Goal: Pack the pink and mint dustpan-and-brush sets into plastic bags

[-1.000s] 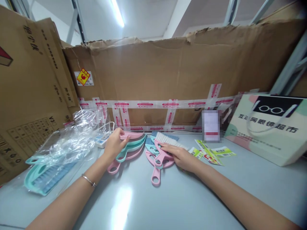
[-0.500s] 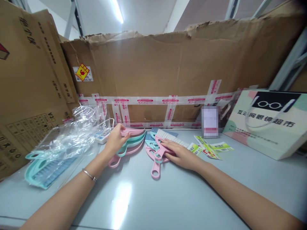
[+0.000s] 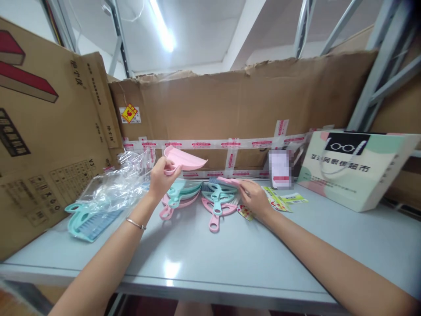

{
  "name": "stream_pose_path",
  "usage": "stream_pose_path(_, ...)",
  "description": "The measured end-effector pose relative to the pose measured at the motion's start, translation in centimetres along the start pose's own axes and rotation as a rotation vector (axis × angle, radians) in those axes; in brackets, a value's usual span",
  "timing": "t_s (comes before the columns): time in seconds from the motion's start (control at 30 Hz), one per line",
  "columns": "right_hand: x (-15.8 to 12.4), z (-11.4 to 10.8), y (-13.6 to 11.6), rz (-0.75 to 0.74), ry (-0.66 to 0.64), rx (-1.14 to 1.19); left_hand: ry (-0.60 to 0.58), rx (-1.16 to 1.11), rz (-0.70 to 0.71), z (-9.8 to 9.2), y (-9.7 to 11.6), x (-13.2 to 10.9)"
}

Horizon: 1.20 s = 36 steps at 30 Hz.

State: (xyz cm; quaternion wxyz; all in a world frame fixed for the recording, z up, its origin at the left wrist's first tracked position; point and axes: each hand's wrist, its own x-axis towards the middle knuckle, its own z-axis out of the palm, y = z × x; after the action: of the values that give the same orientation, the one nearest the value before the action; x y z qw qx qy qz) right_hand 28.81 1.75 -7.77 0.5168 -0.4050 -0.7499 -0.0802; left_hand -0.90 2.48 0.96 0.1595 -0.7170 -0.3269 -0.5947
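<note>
A pink dustpan [image 3: 186, 159] is raised above the table, its handle end gripped by my left hand [image 3: 162, 177]. Below it lies a stack of teal dustpans [image 3: 187, 189] with a pink dustpan [image 3: 187, 204] at the bottom. My right hand [image 3: 255, 197] is closed on a pink brush [image 3: 229, 181], tilted over the other brushes; its bristles are mostly hidden. Beneath are teal brushes [image 3: 217, 195] and a pink brush [image 3: 214, 221], piled with their ring handles toward me.
Plastic bags [image 3: 125, 180] and a bagged teal dustpan-and-brush set [image 3: 95, 224] lie at left. Colourful cards [image 3: 279, 202], a blurred upright phone-like object [image 3: 279, 169] and a paper bag [image 3: 348, 171] are at right. A large cardboard box [image 3: 210, 109] stands behind.
My left hand has lifted the top pink dustpan off its stack. My right hand has taken up the top pink brush from its pile. The camera view has shifted.
</note>
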Motion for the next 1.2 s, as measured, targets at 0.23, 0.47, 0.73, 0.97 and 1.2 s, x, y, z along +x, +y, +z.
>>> stream_pose_path(0.23, 1.4, -3.6, -0.8, 0.271, 0.390, 0.087, -0.010, -0.097, 0.026, -2.5, 5.1, 2.1)
stream_pose_path(0.47, 3.0, -7.0, 0.3, 0.467, 0.589, 0.429, -0.476, -0.427, -0.176, -4.8, 5.8, 4.3)
stream_pose_path(0.73, 4.1, -9.3, -3.9, 0.455, -0.266, 0.823, -0.952, -0.891, -0.221, -3.0, 6.8, 5.8)
stream_pose_path(0.97, 3.8, -5.7, -6.8, 0.441, -0.651, 0.823, -0.970, -0.962, -0.285, -0.1, 7.6, 5.9)
stream_pose_path(1.2, 3.0, -4.4, -5.4, 0.524, -0.344, 0.679, -0.879, -0.888, -0.688, 1.6, 7.3, 0.9)
